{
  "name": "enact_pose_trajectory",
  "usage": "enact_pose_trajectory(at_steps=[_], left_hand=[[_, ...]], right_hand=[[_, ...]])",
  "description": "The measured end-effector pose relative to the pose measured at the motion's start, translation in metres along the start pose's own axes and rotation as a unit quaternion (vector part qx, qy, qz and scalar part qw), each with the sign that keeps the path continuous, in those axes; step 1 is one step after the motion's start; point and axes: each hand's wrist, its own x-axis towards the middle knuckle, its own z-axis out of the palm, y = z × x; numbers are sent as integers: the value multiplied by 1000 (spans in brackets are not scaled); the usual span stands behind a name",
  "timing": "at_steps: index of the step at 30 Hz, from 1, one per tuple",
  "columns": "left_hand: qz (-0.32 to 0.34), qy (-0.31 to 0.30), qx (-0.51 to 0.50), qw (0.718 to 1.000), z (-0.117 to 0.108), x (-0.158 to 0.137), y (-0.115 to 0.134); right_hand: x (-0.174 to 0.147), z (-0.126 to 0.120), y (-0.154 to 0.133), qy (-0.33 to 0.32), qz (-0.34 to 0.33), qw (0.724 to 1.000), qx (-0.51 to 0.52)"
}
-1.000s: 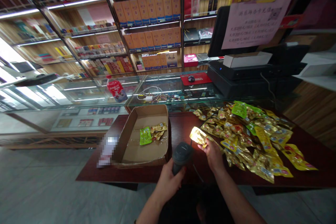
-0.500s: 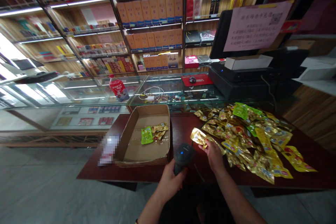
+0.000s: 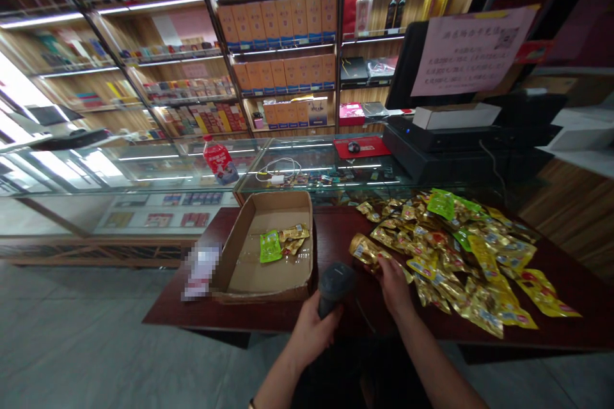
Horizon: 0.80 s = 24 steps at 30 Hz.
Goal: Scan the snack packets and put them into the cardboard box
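My left hand (image 3: 314,327) is closed around the handle of a dark barcode scanner (image 3: 337,281), whose head points away from me. In my right hand (image 3: 396,282) is a gold foil snack packet (image 3: 365,250), pinched at its near end and held in front of the scanner. To the right a heap of gold, yellow and green snack packets (image 3: 444,249) covers the table. An open cardboard box (image 3: 244,278) stands left of the scanner. Inside it lie a green packet (image 3: 270,246) and a few gold packets (image 3: 294,236).
A dark red wooden table (image 3: 336,230) bears all this. Behind it runs a glass counter (image 3: 307,160) with a red-labelled bottle (image 3: 220,163), a white cable (image 3: 283,169), a mouse (image 3: 354,147) and a monitor (image 3: 407,70) with a paper sign. A pixelated item (image 3: 201,271) lies left of the box.
The bright light on the gold packet has gone, and so has the blue light on the scanner. Both hands keep almost the same place; the view has shifted slightly.
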Motion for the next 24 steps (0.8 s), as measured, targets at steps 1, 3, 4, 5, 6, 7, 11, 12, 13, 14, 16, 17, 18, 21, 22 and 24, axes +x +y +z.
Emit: enact_pose_trajectory(at_steps=[1, 3, 4, 5, 6, 7, 11, 12, 13, 14, 16, 17, 18, 21, 22, 24], left_hand=[[-6, 2, -3, 1000, 0, 1, -3], [-20, 5, -7, 1000, -1, 4, -9], [-26, 6, -9, 1000, -1, 6, -12], [-31, 8, -12, 999, -1, 7, -14], [-35, 10, -16, 999, -1, 9, -16], [-37, 11, -19, 999, -2, 10, -17], [-37, 15, -20, 999, -2, 14, -19], [-37, 18, -21, 999, -2, 14, -19], [-37, 22, -23, 999, -2, 14, -20], [-38, 25, -25, 999, -2, 14, -20], [-39, 27, -32, 998, -2, 13, -21], [-37, 26, -34, 998, -2, 12, -21], [-35, 26, -35, 998, -2, 11, -21], [-37, 22, -38, 998, -3, 10, -22], [-40, 18, -40, 998, -3, 10, -23], [-45, 7, -41, 998, -3, 10, -23]], right_hand=[[0, 3, -5, 6, 13, 1000, 10], [1, 12, -17, 21, 40, 999, 16], [4, 19, -23, 25, 44, 999, 1], [6, 28, -29, 24, 44, 999, -20], [10, 41, -35, 15, 45, 998, -41], [13, 56, -41, -1, 46, 997, -54], [27, 130, -64, -135, 66, 989, -7], [30, 146, -68, -170, 71, 983, 16], [33, 158, -71, -196, 69, 978, 30], [35, 164, -73, -208, 59, 976, 30], [39, 157, -72, -204, 7, 979, -19], [40, 143, -69, -191, -34, 979, -67], [41, 123, -64, -183, -79, 972, -125], [38, 43, -49, -143, -198, 901, -359], [35, 16, -44, -112, -220, 866, -435], [26, -28, -35, -70, -235, 795, -555]])
